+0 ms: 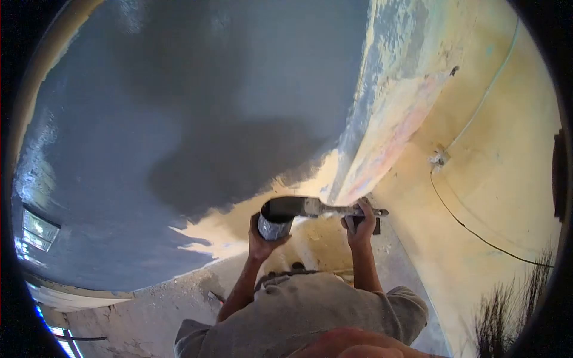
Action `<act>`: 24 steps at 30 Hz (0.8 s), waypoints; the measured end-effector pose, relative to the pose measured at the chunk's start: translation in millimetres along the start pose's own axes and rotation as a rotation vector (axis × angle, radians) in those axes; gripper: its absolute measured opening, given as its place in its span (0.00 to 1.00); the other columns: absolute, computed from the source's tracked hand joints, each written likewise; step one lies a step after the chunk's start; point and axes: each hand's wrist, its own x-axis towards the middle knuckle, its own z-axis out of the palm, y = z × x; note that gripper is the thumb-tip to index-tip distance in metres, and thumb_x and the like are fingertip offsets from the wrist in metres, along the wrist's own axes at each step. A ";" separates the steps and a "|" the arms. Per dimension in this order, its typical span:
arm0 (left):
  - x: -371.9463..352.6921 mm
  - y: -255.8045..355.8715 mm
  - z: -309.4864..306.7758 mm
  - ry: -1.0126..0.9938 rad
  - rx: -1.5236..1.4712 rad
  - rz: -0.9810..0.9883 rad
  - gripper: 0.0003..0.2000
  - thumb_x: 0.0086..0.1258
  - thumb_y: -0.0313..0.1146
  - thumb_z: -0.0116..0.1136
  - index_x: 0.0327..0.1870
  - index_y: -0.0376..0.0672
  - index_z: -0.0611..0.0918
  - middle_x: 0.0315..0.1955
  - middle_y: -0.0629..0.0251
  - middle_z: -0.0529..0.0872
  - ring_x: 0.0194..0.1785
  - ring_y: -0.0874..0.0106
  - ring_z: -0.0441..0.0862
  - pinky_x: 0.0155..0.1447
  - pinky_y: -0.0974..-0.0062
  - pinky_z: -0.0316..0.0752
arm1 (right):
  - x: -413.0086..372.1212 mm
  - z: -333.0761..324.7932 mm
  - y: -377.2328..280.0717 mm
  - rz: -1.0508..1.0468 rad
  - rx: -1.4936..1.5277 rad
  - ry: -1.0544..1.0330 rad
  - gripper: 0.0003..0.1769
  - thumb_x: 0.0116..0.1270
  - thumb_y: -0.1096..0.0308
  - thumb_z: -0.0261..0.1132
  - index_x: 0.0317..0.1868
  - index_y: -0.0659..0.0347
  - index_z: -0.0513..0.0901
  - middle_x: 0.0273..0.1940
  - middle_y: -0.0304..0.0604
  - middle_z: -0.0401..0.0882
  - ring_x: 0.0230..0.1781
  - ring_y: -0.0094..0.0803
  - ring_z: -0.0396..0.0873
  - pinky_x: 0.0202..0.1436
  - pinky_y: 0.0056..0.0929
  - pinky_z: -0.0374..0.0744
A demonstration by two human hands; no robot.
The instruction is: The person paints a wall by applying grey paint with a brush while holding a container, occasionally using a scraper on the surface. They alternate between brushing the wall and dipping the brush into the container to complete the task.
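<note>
My left hand [261, 241] is wrapped round a round metal can [276, 229], its dark open mouth facing up. In my right hand [361, 229] is the handle end of a flat tool [334, 209], held between thumb and fingers. The tool's dark, wide end lies over the can's mouth. What is inside the can is too dark to make out. A small dark block [376, 226] shows beside my right hand. Behind the can, grey coating [268, 143] with a ragged lower edge meets bare yellowish wall [227, 230].
A worn wall edge [382, 131] juts out at centre right. Thin cables [486, 89] run along the yellow wall [495, 179]. Dark bristles [513, 310] stand at lower right. Rough floor [173, 310] with debris lies at lower left.
</note>
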 end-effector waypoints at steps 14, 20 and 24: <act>48.1 64.8 19.5 0.044 -0.082 0.005 0.43 0.40 0.38 0.83 0.59 0.36 0.69 0.50 0.55 0.81 0.52 0.64 0.80 0.57 0.65 0.76 | 1.2 16.1 -8.2 -0.059 0.100 -0.159 0.11 0.74 0.60 0.52 0.31 0.48 0.68 0.16 0.32 0.66 0.07 0.24 0.54 0.18 0.26 0.57; 39.8 52.6 12.8 0.117 -0.053 -0.102 0.45 0.38 0.41 0.83 0.59 0.35 0.69 0.49 0.52 0.82 0.52 0.63 0.81 0.57 0.64 0.77 | 14.1 12.1 11.6 -0.002 0.104 -0.255 0.09 0.74 0.60 0.51 0.33 0.48 0.68 0.16 0.32 0.66 0.07 0.24 0.53 0.19 0.26 0.57; 38.0 56.8 13.3 0.151 -0.038 -0.136 0.44 0.39 0.42 0.82 0.58 0.36 0.69 0.46 0.54 0.82 0.49 0.63 0.82 0.55 0.64 0.78 | 15.7 17.7 19.3 0.010 0.108 -0.267 0.08 0.74 0.60 0.50 0.35 0.48 0.70 0.16 0.33 0.68 0.07 0.24 0.53 0.20 0.26 0.59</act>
